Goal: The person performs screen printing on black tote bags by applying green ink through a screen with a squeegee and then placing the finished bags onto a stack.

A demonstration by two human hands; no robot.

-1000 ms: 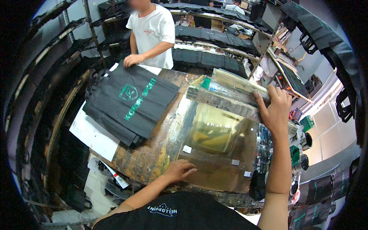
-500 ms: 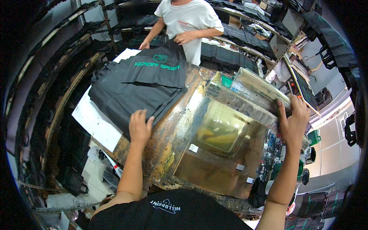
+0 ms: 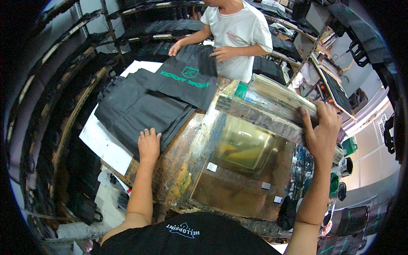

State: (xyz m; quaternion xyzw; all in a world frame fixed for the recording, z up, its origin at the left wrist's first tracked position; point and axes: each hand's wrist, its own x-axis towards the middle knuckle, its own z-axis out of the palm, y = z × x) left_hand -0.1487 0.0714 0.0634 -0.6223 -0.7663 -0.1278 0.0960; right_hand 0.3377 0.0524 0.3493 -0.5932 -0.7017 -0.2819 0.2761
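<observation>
Two hands: left [image 3: 148, 145] on black garment stack [image 3: 136, 108], right [image 3: 321, 131] gripping one screen frame [image 3: 272, 106].

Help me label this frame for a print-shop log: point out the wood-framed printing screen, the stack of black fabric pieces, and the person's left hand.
wood-framed printing screen [image 3: 244, 146], head view, on its yellowish mesh.
stack of black fabric pieces [image 3: 131, 108], head view, on the top piece.
left hand [image 3: 148, 145], head view, on its back.

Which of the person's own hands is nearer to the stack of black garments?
Left. The left hand rests flat on the stack of black garments, while the right hand grips the far edge of the printing screen frame, well away.
</observation>
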